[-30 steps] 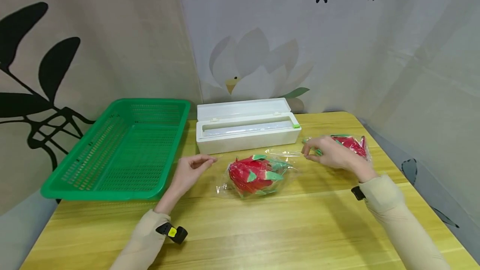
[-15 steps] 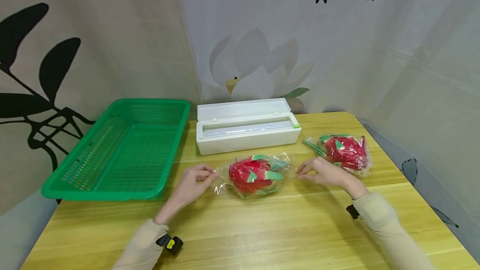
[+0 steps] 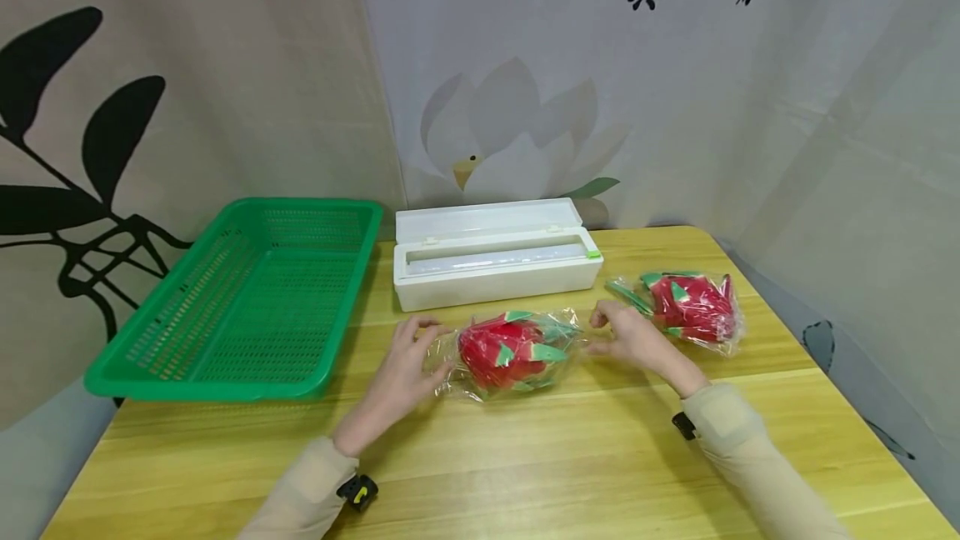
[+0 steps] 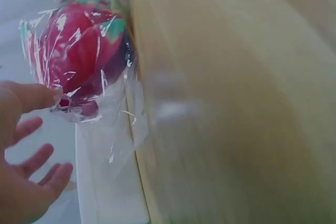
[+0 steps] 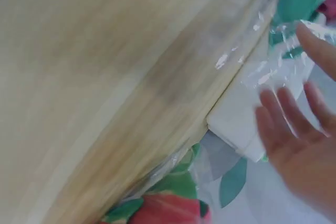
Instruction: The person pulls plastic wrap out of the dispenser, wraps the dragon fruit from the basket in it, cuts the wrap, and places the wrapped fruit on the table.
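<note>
A red dragon fruit with green scales [image 3: 502, 348], loosely covered in clear plastic wrap [image 4: 113, 124], lies on the table between the two hands. At its left end is my left hand [image 3: 405, 373], its fingers spread; in the left wrist view the thumb [image 4: 39, 97] meets the wrapped end and the other fingers stand apart from it. My right hand [image 3: 637, 340] is by the green-tipped right end, fingers apart and nothing gripped. In the right wrist view that hand [image 5: 302, 140] shows several loosely extended fingers near the edge of the wrap.
Another wrapped dragon fruit [image 3: 693, 307] lies at the right, just behind the right hand. Behind the middle fruit stands a white wrap dispenser box [image 3: 498, 280] with its lid raised. A green basket [image 3: 262, 340] is at the left, and a printed curtain [image 3: 525, 65] hangs behind the table.
The right hand has moved left and away from the far fruit, toward the middle one. The left hand has let go of the film edge, opened its fingers and come closer to the fruit.
</note>
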Available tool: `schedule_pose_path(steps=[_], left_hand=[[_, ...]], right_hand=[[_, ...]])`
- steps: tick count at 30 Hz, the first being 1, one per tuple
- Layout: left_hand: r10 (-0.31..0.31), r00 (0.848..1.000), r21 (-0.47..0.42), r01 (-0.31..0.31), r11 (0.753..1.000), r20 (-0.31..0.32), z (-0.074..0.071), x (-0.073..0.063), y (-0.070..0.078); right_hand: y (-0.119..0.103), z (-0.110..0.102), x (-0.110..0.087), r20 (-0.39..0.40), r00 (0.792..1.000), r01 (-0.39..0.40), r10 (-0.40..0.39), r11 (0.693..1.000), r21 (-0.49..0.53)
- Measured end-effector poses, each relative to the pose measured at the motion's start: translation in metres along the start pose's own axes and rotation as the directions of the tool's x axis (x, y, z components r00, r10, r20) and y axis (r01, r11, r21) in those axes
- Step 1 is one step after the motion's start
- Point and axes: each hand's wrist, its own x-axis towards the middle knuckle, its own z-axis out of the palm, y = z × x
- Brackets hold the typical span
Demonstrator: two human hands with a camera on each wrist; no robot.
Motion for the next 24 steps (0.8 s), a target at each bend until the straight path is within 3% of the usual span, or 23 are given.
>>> schedule_pose_path(steps=[3,7,14,20,24], left_hand=[[0.042,0.995,0.009,-0.043,0.999,0.087,0.002,-0.003,-0.001],[0.082,0.981,-0.022,-0.079,0.997,0.174,0.005,-0.005,-0.001],[0.162,0.983,-0.109,-0.153,0.982,0.081,0.013,0.006,0.004],[0.161,0.986,-0.126,-0.155,0.98,0.038,0.015,0.008,0.002],[0.102,0.994,-0.154,-0.093,0.984,0.048,0.015,0.011,0.0]], right_hand=[[-0.004,0.006,0.003,-0.009,0.997,0.083,-0.083,0.996,-0.038],[-0.009,0.011,0.008,0.062,0.977,0.206,-0.203,0.977,-0.053],[-0.012,0.012,0.015,0.038,0.958,0.287,-0.284,0.955,-0.074],[-0.013,0.013,0.019,0.026,0.956,0.293,-0.292,0.954,-0.058],[-0.015,0.013,0.021,0.041,0.957,0.287,-0.286,0.958,-0.019]])
